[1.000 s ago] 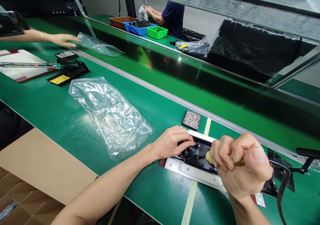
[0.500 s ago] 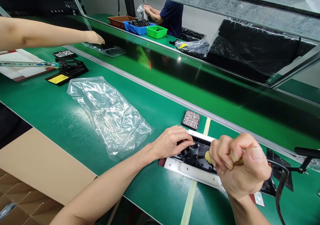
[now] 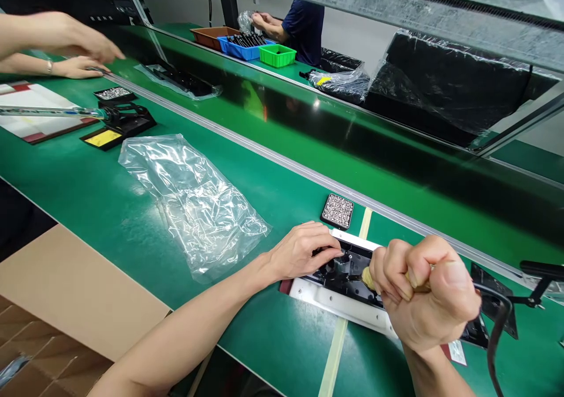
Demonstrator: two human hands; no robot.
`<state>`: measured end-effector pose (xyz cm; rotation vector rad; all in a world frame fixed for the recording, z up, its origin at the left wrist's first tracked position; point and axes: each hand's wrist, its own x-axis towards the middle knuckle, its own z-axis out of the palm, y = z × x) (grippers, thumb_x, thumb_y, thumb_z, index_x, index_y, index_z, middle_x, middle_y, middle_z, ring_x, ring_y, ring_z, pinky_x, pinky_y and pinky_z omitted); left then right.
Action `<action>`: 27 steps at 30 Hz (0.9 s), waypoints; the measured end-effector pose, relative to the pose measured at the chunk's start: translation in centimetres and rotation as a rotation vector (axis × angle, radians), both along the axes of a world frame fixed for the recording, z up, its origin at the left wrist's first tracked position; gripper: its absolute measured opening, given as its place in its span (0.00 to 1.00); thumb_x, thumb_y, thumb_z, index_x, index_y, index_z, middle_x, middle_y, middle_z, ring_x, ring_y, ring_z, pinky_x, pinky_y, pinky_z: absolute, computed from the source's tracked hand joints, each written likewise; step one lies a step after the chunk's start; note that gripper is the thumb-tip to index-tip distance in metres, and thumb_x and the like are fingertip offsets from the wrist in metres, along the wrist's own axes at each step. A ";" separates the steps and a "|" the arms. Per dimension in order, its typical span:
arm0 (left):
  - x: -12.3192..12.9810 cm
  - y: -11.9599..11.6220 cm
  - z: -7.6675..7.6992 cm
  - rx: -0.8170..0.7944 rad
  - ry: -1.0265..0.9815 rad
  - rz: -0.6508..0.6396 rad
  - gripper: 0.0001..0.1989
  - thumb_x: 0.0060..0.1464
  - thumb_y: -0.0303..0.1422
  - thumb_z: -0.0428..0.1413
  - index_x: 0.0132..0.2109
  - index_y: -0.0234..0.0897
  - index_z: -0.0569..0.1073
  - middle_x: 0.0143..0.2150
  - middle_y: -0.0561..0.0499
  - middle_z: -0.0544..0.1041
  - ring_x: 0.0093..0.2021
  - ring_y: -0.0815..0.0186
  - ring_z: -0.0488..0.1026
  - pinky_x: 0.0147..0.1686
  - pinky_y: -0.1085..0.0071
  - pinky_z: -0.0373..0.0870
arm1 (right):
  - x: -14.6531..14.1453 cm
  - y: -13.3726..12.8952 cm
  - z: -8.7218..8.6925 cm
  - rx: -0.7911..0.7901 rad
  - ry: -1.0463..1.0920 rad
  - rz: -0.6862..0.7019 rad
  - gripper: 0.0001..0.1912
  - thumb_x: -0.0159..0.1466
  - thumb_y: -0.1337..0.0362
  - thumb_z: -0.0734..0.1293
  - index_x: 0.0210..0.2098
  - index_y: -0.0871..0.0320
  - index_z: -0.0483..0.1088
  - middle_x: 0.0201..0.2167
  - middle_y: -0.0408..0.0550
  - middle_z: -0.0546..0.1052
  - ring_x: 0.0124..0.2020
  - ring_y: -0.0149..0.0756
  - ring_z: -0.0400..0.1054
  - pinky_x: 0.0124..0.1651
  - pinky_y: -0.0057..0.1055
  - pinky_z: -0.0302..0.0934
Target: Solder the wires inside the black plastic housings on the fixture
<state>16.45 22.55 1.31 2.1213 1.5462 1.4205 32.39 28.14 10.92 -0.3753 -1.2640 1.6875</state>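
Observation:
My right hand (image 3: 427, 294) is closed in a fist round a corded tool with a yellowish grip (image 3: 368, 278), which looks like a soldering iron. Its dark tip points left, down into a long black plastic housing (image 3: 359, 288). That housing lies in a white fixture (image 3: 339, 303) on the green bench. My left hand (image 3: 304, 250) rests over the housing's left end, thumb and forefinger brought together at its inner face. Whatever is between those fingertips is too small to make out. Just behind the fixture sits a small black tray of tiny metal parts (image 3: 337, 211).
A clear plastic bag (image 3: 198, 203) lies left of my forearm. Beyond it are an iron stand with a yellow sponge (image 3: 103, 138) and a co-worker's hands (image 3: 74, 50). A metal rail (image 3: 273, 159) edges the green belt, where a bagged black part (image 3: 180, 83) lies. Another person sits behind coloured bins (image 3: 277, 56).
The co-worker's arm has drawn back left from the belt, leaving the bagged black part uncovered, and a second hand of theirs shows at the rail. My own hands look almost unmoved.

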 end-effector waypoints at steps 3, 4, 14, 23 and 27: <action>0.0 0.0 0.0 0.006 0.006 0.002 0.07 0.68 0.31 0.57 0.40 0.33 0.77 0.33 0.50 0.78 0.35 0.66 0.74 0.40 0.67 0.68 | 0.1 0.0 0.0 -0.002 -0.004 0.004 0.20 0.65 0.56 0.64 0.20 0.56 0.58 0.12 0.37 0.52 0.14 0.26 0.43 0.18 0.24 0.43; 0.0 0.0 0.0 0.005 0.009 0.004 0.08 0.68 0.31 0.57 0.40 0.33 0.77 0.33 0.50 0.78 0.35 0.66 0.74 0.40 0.67 0.68 | 0.1 0.0 0.0 -0.004 -0.005 0.006 0.20 0.65 0.56 0.64 0.20 0.56 0.58 0.12 0.37 0.52 0.14 0.26 0.43 0.18 0.24 0.43; 0.0 -0.1 0.0 -0.001 0.002 0.000 0.09 0.69 0.32 0.56 0.41 0.33 0.77 0.34 0.49 0.78 0.35 0.65 0.73 0.40 0.66 0.67 | -0.1 0.1 0.1 -0.017 -0.005 0.003 0.21 0.64 0.55 0.65 0.20 0.56 0.58 0.12 0.37 0.52 0.14 0.25 0.43 0.17 0.23 0.43; 0.0 -0.2 0.0 -0.020 0.026 0.020 0.10 0.69 0.33 0.55 0.40 0.33 0.77 0.33 0.49 0.78 0.34 0.66 0.73 0.38 0.66 0.67 | -0.1 -0.1 0.1 -0.007 0.000 0.012 0.20 0.64 0.56 0.64 0.20 0.57 0.58 0.12 0.37 0.52 0.14 0.25 0.43 0.17 0.23 0.43; 0.0 -0.2 -0.3 -0.026 0.003 0.012 0.09 0.69 0.33 0.56 0.41 0.33 0.77 0.34 0.49 0.77 0.35 0.65 0.73 0.40 0.66 0.66 | -0.2 -0.2 0.1 0.005 0.006 -0.001 0.20 0.65 0.56 0.64 0.20 0.56 0.58 0.12 0.36 0.51 0.14 0.25 0.43 0.17 0.23 0.43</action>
